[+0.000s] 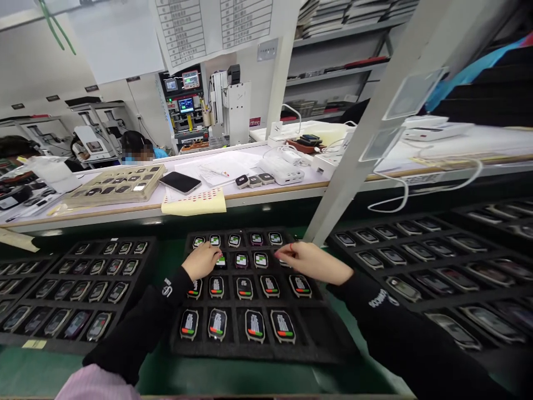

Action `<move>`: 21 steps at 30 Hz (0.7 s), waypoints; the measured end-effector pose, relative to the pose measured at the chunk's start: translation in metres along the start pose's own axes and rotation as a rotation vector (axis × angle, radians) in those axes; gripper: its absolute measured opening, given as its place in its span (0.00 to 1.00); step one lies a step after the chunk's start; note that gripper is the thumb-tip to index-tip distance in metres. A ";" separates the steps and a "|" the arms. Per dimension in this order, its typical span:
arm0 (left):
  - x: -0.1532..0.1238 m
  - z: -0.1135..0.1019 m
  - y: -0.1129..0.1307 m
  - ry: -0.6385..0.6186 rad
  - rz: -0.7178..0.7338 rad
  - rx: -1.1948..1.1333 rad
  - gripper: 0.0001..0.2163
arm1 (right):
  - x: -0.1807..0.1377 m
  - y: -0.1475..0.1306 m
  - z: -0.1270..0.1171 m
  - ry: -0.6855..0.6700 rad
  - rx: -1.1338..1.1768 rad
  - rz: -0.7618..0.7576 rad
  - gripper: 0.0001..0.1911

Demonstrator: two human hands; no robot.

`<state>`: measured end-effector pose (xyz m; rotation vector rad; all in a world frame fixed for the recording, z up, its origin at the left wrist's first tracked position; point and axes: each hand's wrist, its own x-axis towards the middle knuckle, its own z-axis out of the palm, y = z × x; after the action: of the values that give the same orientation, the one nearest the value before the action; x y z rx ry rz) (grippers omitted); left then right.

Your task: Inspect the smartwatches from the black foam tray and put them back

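- The left hand [202,261] lies curled, fingers bent down onto a lit watch body [220,260] in the second row of the middle black tray [250,355]; whether it grips the piece or only presses it cannot be told.
- The right hand [310,261] rests on the same row at the tray's right side, fingertips [280,253] pinched together at a cell there; what they hold is hidden.
- Between the hands sit two more lit watch bodies [251,260], screens up.
- Both forearms wear black sleeves [141,328].
- More black trays of dark watch bodies [83,289] lie to the left and right on the green surface [37,372].
- Beyond, a white shelf holds a phone [180,182], yellow paper [194,203] and a beige tray [114,186].
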<state>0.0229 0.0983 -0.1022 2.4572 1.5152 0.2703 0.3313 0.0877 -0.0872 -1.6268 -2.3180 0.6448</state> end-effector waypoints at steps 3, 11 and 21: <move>0.008 0.003 0.001 -0.007 -0.004 0.042 0.16 | 0.006 0.021 0.001 0.050 -0.066 0.121 0.13; 0.012 0.002 0.001 0.018 -0.010 -0.078 0.15 | 0.023 0.036 0.018 0.056 0.015 0.138 0.08; 0.010 0.005 -0.009 -0.033 -0.135 -0.499 0.12 | 0.024 0.048 0.007 -0.106 0.529 0.225 0.11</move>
<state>0.0214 0.1104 -0.1097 1.9539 1.3869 0.5100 0.3597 0.1221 -0.1173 -1.6231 -1.8129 1.2907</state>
